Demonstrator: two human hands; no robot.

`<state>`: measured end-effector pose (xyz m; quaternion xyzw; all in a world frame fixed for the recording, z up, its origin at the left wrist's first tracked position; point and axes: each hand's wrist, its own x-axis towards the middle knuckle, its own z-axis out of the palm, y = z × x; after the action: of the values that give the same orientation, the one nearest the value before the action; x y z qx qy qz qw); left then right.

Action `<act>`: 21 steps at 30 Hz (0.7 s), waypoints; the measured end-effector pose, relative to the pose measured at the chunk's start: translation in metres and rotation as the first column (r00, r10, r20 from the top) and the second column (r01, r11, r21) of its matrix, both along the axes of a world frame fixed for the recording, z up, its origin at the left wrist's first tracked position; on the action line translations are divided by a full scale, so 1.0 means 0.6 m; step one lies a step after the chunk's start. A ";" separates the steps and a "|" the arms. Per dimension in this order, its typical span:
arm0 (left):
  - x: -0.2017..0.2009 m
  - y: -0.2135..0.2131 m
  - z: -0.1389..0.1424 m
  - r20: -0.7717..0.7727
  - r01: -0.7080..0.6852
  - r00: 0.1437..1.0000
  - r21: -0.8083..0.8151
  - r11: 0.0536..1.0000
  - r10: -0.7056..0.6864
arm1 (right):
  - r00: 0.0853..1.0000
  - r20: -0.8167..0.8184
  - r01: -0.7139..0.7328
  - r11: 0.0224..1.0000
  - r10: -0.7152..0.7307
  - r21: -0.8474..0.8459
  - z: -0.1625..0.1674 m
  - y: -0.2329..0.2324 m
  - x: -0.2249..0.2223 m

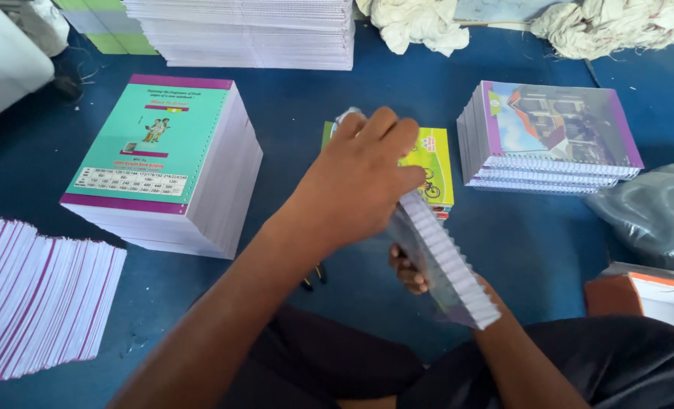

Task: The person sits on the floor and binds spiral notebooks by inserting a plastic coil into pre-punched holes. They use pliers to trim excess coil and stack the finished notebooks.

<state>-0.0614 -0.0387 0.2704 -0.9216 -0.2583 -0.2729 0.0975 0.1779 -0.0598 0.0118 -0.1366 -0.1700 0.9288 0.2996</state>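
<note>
A seated person held a spiral-bound notebook (443,261) edge-on over the lap, above a blue floor covering (291,113). The left hand (359,178) reached across from above, its fingers curled over the notebook's top end near a clear plastic cover, gripping it. The right hand (411,271) sat underneath and mostly out of sight behind the book; only a few fingertips showed at the lower edge, pressed against it, so it appeared to be supporting the book, though the full grip could not be made out. The white wire binding ran down the tilted edge facing the camera.

Just beyond the left hand lay a small pile of notebooks with a yellow-green cover (434,163) showing a bicycle picture. To the right stood a stack of spiral-bound notebooks with a purple-bordered building photograph (556,132) on top. To the left rose a tall stack of unbound books with a teal and purple cover (163,159), and at the far left edge leaned a fanned row of purple-edged sheets (38,299). A high pile of white paper blocks (253,34) stood at the back, beside crumpled white cloth (416,23). A grey plastic bag (655,212) and an orange-edged box (639,291) lay at the right.
</note>
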 end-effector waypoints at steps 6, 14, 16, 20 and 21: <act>-0.005 0.012 0.004 -0.132 0.056 0.985 -0.362 0.930 -0.110 | 0.988 0.153 0.005 0.988 -0.029 0.154 0.048 -0.031 0.001; 0.003 0.006 -0.051 -0.123 0.009 0.989 -0.510 0.860 -0.083 | 0.723 0.579 0.283 0.926 -0.376 0.248 0.072 -0.003 0.052; 0.001 0.009 -0.069 -0.094 -0.029 0.995 -0.537 0.843 -0.025 | 0.660 0.674 0.302 0.938 -0.333 0.167 0.092 0.024 0.072; 0.004 0.027 -0.105 -0.084 -0.071 0.996 -0.492 0.868 0.034 | 0.476 0.518 0.522 0.702 -0.711 0.484 0.115 0.018 0.096; 0.008 0.034 -0.114 -0.091 -0.084 0.995 -0.489 0.868 0.046 | 0.443 0.476 0.557 0.649 -0.760 0.518 0.116 0.018 0.098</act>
<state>-0.0569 -0.0181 0.2020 -0.9165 -0.3462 -0.1594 -0.1213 0.2366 -0.0493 0.0815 -0.4648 -0.3278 0.5871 0.5760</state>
